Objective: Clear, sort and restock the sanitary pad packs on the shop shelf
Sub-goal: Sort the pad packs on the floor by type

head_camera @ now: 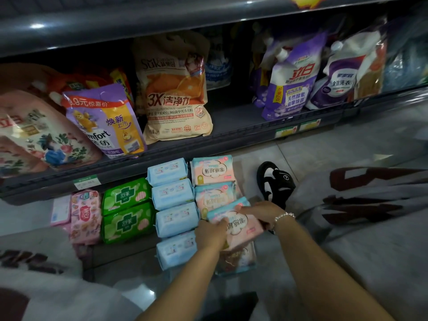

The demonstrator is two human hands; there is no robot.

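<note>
I hold a pink-and-teal pad pack (236, 224) in both hands, my left hand (212, 232) gripping its near-left edge, my right hand (259, 214) curled over its far-right edge. It sits atop the matching column on the floor, beside the pale blue packs (176, 216) and green packs (127, 209).

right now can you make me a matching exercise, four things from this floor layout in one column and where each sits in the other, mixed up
Things
1. light blue plastic pad packs
2. green plastic pad packs
3. pink patterned pad pack
4. pastel pink-and-blue pad pack

Places
A. left of the green packs
B. held by both hands, left hand and right hand
C. column of four on the floor
D. pair between the pink pack and the blue column

Pairs: 1-C, 2-D, 3-A, 4-B
</note>
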